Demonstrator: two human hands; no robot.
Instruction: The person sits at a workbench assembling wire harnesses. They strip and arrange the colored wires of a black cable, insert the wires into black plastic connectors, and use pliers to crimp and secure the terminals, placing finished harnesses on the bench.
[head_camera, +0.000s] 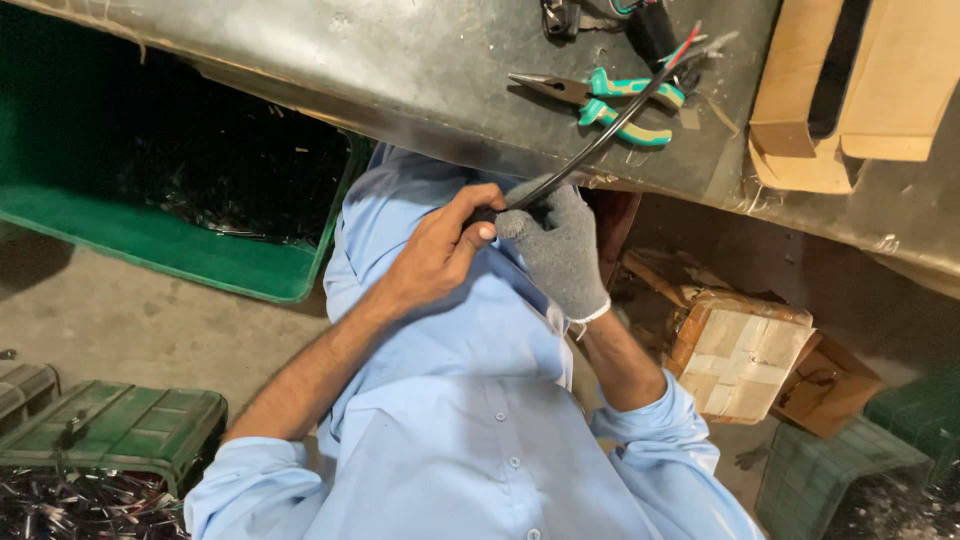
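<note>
Head: cable (600, 140) end hidden in hands

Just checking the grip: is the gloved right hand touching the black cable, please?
Touching. The head view shows the gloved right hand closed around the black cable, with the bare left hand gripping its end too.

A grey, scuffed workbench (400, 70) is running across the top of the view. Pliers (600, 100) with green handles are lying on it, beside torn cardboard (850, 100) at its right end. A black cable (610, 125) is stretching out over the bench edge, and dark parts (650, 30) are sitting near the far side.
</note>
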